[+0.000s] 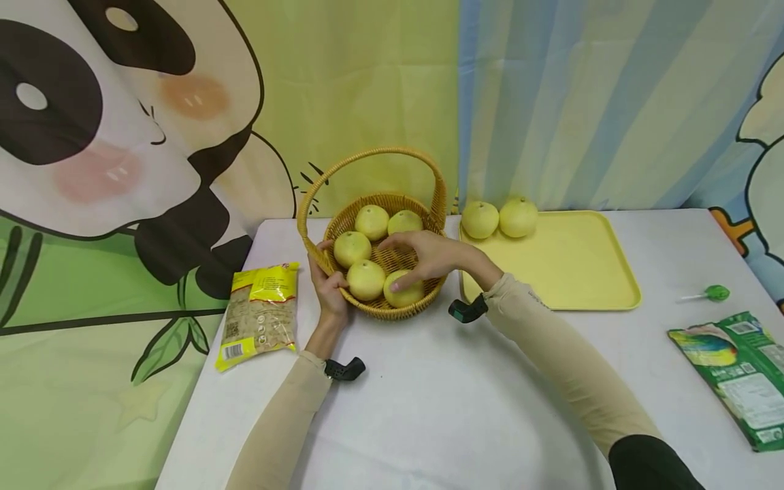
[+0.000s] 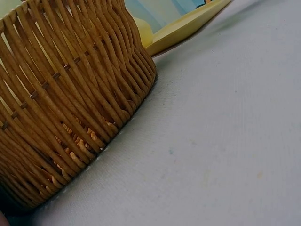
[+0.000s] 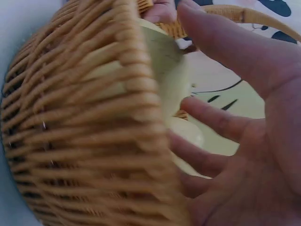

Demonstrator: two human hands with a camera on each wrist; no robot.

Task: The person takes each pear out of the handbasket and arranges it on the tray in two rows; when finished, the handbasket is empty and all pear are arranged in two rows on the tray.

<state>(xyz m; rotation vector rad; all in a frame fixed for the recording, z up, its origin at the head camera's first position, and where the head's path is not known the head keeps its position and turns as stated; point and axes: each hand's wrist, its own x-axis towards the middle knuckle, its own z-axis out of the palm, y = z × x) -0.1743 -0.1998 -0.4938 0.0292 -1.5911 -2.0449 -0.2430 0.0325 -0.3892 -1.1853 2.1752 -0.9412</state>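
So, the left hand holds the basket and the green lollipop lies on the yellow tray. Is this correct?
Not fully: the head view shows the green lollipop on the table, right of the yellow tray. The left hand does hold the basket.

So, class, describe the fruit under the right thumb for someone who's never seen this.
On the white table, find the woven basket. Among five pale fruits showing inside, take the one at the near right. Only it has the thumb of the right hand over it.

The basket (image 1: 392, 314) shows a golden-brown weave; the fruits (image 1: 366, 280) are pale yellow-green, the tray (image 1: 576, 262) plain yellow, the surface (image 1: 453, 408) plain white.
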